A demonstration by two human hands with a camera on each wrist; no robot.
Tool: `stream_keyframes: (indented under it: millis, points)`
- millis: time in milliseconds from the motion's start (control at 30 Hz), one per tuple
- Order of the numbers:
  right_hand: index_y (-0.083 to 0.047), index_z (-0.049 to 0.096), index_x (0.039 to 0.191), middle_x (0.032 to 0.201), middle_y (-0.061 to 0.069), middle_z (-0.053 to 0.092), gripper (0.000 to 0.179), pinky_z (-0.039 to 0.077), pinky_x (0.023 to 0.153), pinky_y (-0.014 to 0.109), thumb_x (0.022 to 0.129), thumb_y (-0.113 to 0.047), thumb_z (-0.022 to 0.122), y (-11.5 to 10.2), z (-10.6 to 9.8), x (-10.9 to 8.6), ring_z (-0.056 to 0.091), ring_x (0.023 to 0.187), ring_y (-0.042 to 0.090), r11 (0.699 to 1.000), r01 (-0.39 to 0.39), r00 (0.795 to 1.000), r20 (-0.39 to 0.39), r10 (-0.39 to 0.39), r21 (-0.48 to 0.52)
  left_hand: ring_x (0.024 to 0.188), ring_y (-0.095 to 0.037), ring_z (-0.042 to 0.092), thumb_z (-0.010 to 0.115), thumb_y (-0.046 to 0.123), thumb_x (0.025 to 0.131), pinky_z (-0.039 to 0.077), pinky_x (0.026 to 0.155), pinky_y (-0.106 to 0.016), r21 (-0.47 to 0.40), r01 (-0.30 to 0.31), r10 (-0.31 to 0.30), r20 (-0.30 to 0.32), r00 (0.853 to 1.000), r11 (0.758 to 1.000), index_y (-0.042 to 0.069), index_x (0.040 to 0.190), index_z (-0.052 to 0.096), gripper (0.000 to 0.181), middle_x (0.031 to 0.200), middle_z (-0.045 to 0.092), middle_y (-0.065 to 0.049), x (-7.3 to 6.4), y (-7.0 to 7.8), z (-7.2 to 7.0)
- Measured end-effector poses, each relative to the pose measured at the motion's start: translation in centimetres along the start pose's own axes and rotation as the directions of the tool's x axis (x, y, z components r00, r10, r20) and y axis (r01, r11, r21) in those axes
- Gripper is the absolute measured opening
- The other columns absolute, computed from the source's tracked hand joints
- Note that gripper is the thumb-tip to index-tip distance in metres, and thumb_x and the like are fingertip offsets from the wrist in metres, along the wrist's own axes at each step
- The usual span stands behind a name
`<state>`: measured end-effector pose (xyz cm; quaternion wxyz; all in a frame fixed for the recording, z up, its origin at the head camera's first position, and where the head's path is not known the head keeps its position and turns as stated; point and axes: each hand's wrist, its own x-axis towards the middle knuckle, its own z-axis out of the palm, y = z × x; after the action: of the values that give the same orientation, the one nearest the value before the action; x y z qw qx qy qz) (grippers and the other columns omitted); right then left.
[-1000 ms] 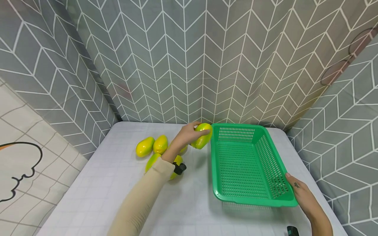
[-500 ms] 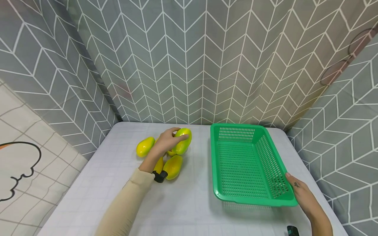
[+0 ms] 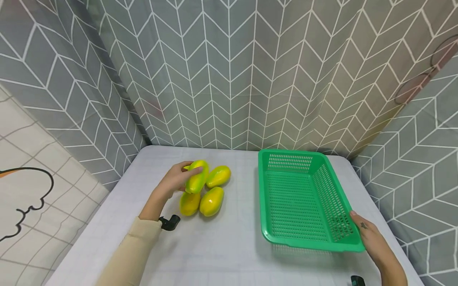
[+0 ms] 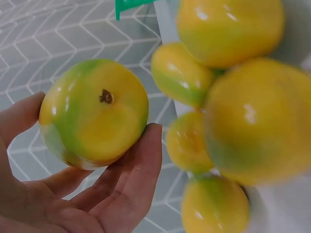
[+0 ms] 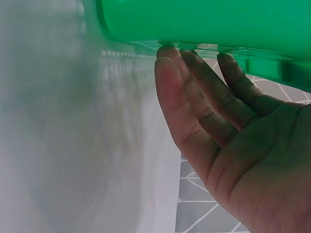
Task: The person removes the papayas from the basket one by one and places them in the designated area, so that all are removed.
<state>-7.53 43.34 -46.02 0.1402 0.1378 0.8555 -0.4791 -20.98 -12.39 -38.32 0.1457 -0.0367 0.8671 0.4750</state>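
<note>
My left hand [image 3: 175,178] holds a glossy yellow-green mango [image 3: 196,176] between thumb and fingers, raised above the other mangoes. In the left wrist view the held mango [image 4: 95,114] shows its brown stem end. Several more mangoes [image 3: 212,201] lie close together on the table, some partly hidden behind the held one. At the right, my right hand [image 3: 373,238] grips the side of a green plastic basket [image 3: 264,198]. The right wrist view shows its fingers [image 5: 214,92] bent up against the basket's underside, the thumb out of sight. The basket's near end is lifted off the table.
A white cloth covers the table [image 3: 229,246]. Grey curtains [image 3: 229,79] with white chevron lines stand behind and at both sides. A small dark device [image 3: 357,280] shows at the bottom edge near my right forearm.
My left hand has carried the mango left, from beside the basket to over the left side of the mango group. My right hand keeps its hold on the basket. The head view has shifted slightly.
</note>
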Motion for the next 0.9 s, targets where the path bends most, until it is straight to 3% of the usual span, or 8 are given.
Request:
stream_keyframes:
  millis: [300, 467, 667, 900]
  points:
    - [0.014, -0.004, 0.161, 0.17, 0.034, -0.011, 0.091, 0.007, 0.127, 0.076, 0.111, -0.061, 0.009, -0.1, -0.1, 0.1, -0.008, 0.16, 0.057, 1.0, -0.012, 1.0, 0.018, 0.012, -0.006, 0.139, -0.04, 0.055, 0.062, 0.064, 0.099, 0.065, 0.091, -0.04, -0.03, 0.042, -0.043, -0.024, 0.999, 0.999, 0.009, 0.167, 0.03, 0.093, 0.163, 0.043, -0.023, -1.5, -3.7, -2.4]
    - [0.016, -0.002, 0.161, 0.17, 0.036, -0.008, 0.09, 0.008, 0.127, 0.076, 0.112, -0.059, 0.01, -0.1, -0.1, 0.0, -0.005, 0.159, 0.057, 1.0, -0.006, 1.0, 0.007, 0.006, 0.002, 0.132, -0.038, 0.059, 0.061, 0.066, 0.099, 0.065, 0.089, -0.038, -0.026, 0.055, -0.056, -0.042, 0.998, 0.998, 0.009, 0.167, 0.028, 0.094, 0.159, 0.045, -0.027, -2.0, -5.0, -3.4]
    - [0.015, -0.001, 0.161, 0.17, 0.034, -0.009, 0.091, 0.008, 0.127, 0.076, 0.112, -0.06, 0.01, 0.0, 0.0, 0.0, -0.005, 0.159, 0.056, 1.0, -0.013, 1.0, 0.003, 0.013, 0.012, 0.128, -0.039, 0.061, 0.058, 0.068, 0.1, 0.065, 0.086, -0.036, -0.014, 0.097, -0.097, -0.059, 0.994, 0.995, 0.006, 0.168, 0.025, 0.098, 0.159, 0.044, -0.03, -2.6, -6.5, -4.2]
    - [0.015, -0.001, 0.161, 0.17, 0.035, -0.01, 0.091, 0.007, 0.126, 0.077, 0.112, -0.06, 0.012, 0.2, 0.0, 0.1, -0.007, 0.159, 0.057, 1.0, 0.0, 1.0, -0.001, 0.0, 0.022, 0.136, -0.046, 0.054, 0.056, 0.069, 0.1, 0.065, 0.088, -0.04, -0.007, 0.146, -0.146, -0.066, 0.987, 0.989, 0.003, 0.168, 0.021, 0.101, 0.161, 0.039, -0.033, -2.8, -8.7, -4.6]
